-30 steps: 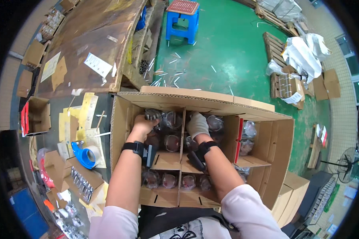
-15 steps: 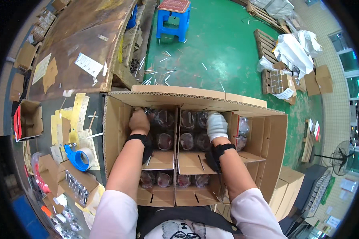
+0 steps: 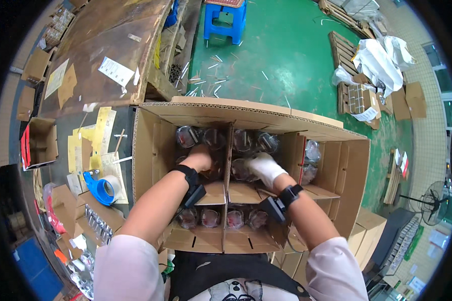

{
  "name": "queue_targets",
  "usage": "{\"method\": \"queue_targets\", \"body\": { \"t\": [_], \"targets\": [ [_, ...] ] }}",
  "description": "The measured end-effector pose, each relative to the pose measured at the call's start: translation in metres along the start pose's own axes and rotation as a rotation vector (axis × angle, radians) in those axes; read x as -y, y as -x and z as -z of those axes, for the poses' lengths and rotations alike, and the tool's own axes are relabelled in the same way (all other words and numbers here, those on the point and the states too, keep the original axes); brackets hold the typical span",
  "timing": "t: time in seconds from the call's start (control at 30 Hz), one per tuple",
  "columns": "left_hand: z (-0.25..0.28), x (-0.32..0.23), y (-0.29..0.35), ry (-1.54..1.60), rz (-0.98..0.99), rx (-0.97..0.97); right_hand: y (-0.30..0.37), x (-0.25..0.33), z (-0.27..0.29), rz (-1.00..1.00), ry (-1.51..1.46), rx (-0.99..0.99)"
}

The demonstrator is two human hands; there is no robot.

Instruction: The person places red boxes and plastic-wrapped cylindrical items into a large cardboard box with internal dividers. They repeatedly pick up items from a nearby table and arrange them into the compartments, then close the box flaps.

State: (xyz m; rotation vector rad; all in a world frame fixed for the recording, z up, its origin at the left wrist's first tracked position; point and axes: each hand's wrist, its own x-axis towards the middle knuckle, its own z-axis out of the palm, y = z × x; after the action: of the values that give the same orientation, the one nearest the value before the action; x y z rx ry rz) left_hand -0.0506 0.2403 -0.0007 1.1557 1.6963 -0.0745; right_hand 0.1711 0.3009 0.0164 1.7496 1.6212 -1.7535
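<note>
Looking down in the head view: both my hands are inside the corrugated carton [image 3: 354, 175], among film-wrapped round pieces [image 3: 187, 136] stood in divider cells. Left hand [image 3: 198, 158], bare, is low over the near row of the far-left cell; fingertips hidden, can't tell if they're gripping. Right hand [image 3: 266, 168], white-gloved, is in the next cell, fingers bent down at a wrapped piece [image 3: 239, 169]; can't tell whether it's held or only touched.

Handling, my read: rigid body under loose, slick film, likely fragile if it's glass, can't confirm. Modest weight each, I'd guess. Grip round the sides, not by the film; glove should help with slip.

Materials: carton walls are brown board with fluted edges showing. Cardboard divider [image 3: 229, 150] is thin, flat and slotted, so probably bends if leaned on. Piece tops are circular, glossy, film crinkled. Another pair of cells nearer me has a row of wrapped pieces [image 3: 210, 217]. Smooth blue plastic tape dispenser [image 3: 105, 189] sits left of the carton.
</note>
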Motion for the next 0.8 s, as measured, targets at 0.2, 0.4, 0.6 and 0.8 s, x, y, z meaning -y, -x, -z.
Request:
{"method": "queue_targets", "body": {
  "t": [0.2, 0.4, 0.6, 0.8],
  "targets": [
    [-0.034, -0.014, 0.012, -0.201, 0.104, -0.138, -0.011, -0.003, -0.03, -0.06, 0.482, -0.222],
    [-0.034, 0.014, 0.003, -0.015, -0.036, -0.068, 0.005, 0.01, -0.037, -0.046, 0.476, -0.169],
    [-0.041, -0.004, 0.002, 0.002, 0.173, -0.167, 0.004, 0.007, -0.04, 0.013, 0.583, -0.28],
    [-0.044, 0.018, 0.011, 0.125, -0.012, -0.286, 0.05, 0.005, 0.002, 0.196, 0.628, -0.398]
  ]
}}
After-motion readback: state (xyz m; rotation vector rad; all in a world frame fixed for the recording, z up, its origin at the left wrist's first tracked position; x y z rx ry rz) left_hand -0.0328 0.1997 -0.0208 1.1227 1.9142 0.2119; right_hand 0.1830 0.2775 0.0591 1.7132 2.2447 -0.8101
